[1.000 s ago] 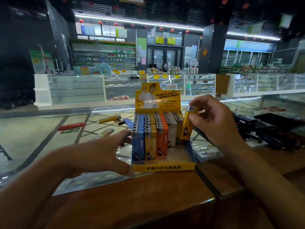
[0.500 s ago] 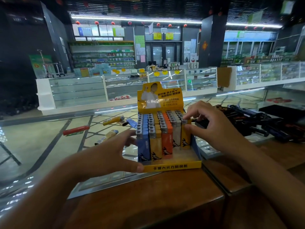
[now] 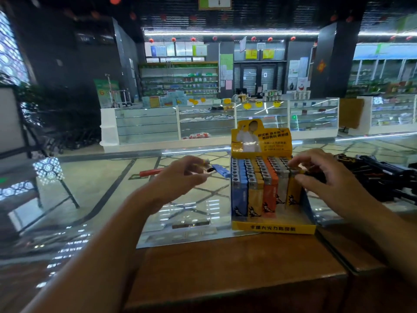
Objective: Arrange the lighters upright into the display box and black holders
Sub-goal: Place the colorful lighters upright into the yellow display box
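Shop cases and shelving are filling the background, and nearer to me a glass counter [image 3: 108, 199] is carrying the work, with a wooden ledge along its near edge. On it the yellow display box [image 3: 272, 228] is standing with rows of lighters already upright: blue, yellow, orange, clear and yellow columns running front to back. To its right the black holders [image 3: 383, 175] are lying in a dark jumble, too murky for me to read their slots. My right hand [image 3: 325, 184] is hovering over the box's right column, fingers curled, fingertips pinching the metal cap of the front yellow lighter [image 3: 293, 193] as it is sitting in its slot. My left hand [image 3: 178, 179] is gripping a loose lighter [image 3: 206, 167] by its body, cap pointing toward the box. Just beyond it a blue lighter [image 3: 222, 171] and a red lighter [image 3: 150, 173] are lying flat on the glass. I am judging these as light, rigid plastic shells, smooth and a little slippery, so I am favouring a pinch across the broad faces near the metal top, which gives control for dropping each one straight down without tipping its neighbours.
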`<state>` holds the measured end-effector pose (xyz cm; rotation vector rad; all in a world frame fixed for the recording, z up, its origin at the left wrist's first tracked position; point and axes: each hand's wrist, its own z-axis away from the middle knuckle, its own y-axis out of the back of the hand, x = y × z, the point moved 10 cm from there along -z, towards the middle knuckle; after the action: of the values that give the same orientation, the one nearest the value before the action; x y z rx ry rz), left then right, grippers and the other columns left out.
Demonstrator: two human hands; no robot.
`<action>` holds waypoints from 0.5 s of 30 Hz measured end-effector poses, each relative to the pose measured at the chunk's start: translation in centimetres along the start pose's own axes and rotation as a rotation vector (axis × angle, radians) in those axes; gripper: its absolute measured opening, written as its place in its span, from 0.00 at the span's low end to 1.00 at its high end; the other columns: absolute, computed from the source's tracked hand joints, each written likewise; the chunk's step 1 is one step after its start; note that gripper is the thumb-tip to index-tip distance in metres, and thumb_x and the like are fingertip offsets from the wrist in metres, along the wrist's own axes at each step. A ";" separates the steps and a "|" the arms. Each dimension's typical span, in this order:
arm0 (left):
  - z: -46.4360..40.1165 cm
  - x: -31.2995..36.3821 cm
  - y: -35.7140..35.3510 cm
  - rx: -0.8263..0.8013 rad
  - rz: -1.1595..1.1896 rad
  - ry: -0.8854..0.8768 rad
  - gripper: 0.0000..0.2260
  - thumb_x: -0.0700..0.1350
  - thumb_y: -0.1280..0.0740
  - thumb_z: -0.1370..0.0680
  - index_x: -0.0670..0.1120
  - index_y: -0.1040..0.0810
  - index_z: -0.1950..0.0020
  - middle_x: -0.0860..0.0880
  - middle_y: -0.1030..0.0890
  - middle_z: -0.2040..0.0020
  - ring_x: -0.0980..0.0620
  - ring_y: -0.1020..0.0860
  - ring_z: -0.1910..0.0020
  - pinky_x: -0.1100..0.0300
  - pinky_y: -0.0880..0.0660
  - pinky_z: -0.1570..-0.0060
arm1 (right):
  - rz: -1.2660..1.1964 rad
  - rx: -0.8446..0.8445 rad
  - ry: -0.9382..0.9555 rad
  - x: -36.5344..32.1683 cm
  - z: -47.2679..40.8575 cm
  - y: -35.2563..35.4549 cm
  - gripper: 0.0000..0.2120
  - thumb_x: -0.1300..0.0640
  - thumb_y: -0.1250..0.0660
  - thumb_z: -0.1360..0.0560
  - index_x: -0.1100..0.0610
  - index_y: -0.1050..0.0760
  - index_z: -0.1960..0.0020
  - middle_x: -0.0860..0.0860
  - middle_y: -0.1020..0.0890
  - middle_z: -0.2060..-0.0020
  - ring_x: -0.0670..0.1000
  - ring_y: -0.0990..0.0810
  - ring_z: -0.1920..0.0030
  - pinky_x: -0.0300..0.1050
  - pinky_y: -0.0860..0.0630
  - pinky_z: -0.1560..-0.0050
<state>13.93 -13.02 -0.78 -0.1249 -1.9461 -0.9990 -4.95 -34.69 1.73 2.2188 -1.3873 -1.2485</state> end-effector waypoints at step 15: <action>-5.9 -4.7 0.2 0.088 -0.623 -0.029 0.14 0.51 0.32 0.21 0.47 0.24 0.37 0.47 0.18 0.46 0.49 0.20 0.51 0.48 0.20 0.48 | 0.383 -0.053 0.289 -5.1 1.4 -4.7 0.25 0.38 0.43 0.23 0.47 0.32 0.29 0.43 0.27 0.33 0.47 0.32 0.30 0.46 0.46 0.29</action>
<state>20.72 -15.56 -2.72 0.5513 -2.0963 -1.3013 -4.08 -27.77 0.85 1.8856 -1.5413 -0.7911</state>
